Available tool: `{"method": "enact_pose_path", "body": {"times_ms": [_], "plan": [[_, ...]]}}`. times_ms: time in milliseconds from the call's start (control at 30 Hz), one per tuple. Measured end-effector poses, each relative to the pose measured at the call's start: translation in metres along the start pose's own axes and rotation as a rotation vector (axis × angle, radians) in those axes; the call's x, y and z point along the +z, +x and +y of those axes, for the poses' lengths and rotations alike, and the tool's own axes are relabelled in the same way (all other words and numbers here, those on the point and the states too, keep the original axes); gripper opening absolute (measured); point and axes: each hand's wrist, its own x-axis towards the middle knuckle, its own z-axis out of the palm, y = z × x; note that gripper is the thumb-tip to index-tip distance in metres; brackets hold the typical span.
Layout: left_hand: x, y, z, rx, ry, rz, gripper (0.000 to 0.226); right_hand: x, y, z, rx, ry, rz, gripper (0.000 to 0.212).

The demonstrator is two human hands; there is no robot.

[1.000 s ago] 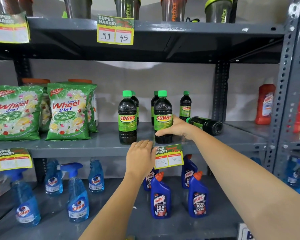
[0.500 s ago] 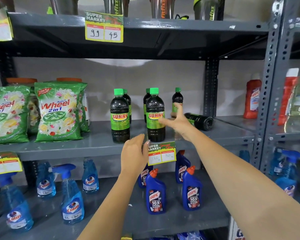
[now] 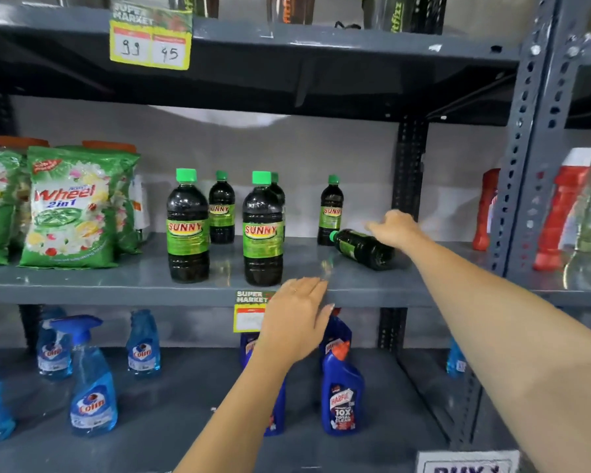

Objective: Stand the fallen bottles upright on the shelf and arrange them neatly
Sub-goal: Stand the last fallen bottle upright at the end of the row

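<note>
**One dark bottle lies on its side, right hand over it**

While five dark plastic bottles with green caps and green "SUNNY" labels stand upright on the grey metal middle shelf point(image 3: 116, 285), a sixth one, the fallen dark bottle point(image 3: 362, 249), lies on its side toward the right end of that shelf, its green cap pointing left and its base pointing right and forward. Its cap end lies just beside the foot of the rear right upright bottle point(image 3: 330, 213). Two larger upright bottles stand near the front edge, the front left bottle point(image 3: 187, 230) and the front middle bottle point(image 3: 262, 233), each with a smaller bottle behind it.

From the head view, the right hand point(image 3: 394, 230) reaches over the fallen bottle with fingers spread and loose, resting on or just above its upper side; whether it actually touches cannot be told because of blur, and it is not closed around the bottle. The left hand point(image 3: 296, 319) is flat and relaxed, fingers together, lying against the front lip of the middle shelf and gripping nothing, partly covering a yellow price tag point(image 3: 248, 314).

Green "Wheel" detergent bags point(image 3: 69, 209) stand at the left of the same shelf. Blue spray bottles point(image 3: 91, 380) and dark blue toilet-cleaner bottles point(image 3: 342, 390) stand on the shelf below.
</note>
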Motion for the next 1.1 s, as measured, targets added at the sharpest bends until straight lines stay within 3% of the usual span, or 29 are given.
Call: {"method": "enact_pose_path", "body": {"times_ms": [100,300,433,567,767,900,1100], "plan": [[0.009,-0.008,0.000,-0.047,-0.042,-0.001,0.048,-0.001,0.008,-0.005,-0.013,-0.019,-0.191,0.080],[0.010,-0.005,0.005,-0.131,-0.151,0.052,0.048,0.008,0.032,-0.003,0.068,0.059,-0.411,0.090],[0.012,-0.005,0.007,-0.144,-0.177,0.081,0.046,0.027,0.036,-0.005,0.077,0.120,-0.288,0.088],[0.013,-0.004,0.006,-0.131,-0.196,0.100,0.044,0.037,0.035,-0.017,0.112,0.374,-0.201,0.075],[0.012,-0.005,0.005,-0.113,-0.206,0.076,0.045,0.079,0.026,-0.032,0.010,0.576,0.063,0.090],[0.011,-0.004,0.003,-0.102,-0.220,0.083,0.045,0.094,0.032,-0.023,-0.097,0.672,0.035,0.087],[0.017,-0.004,0.004,-0.091,-0.226,0.140,0.043,0.102,0.037,-0.017,-0.133,0.631,-0.004,0.088]]}}
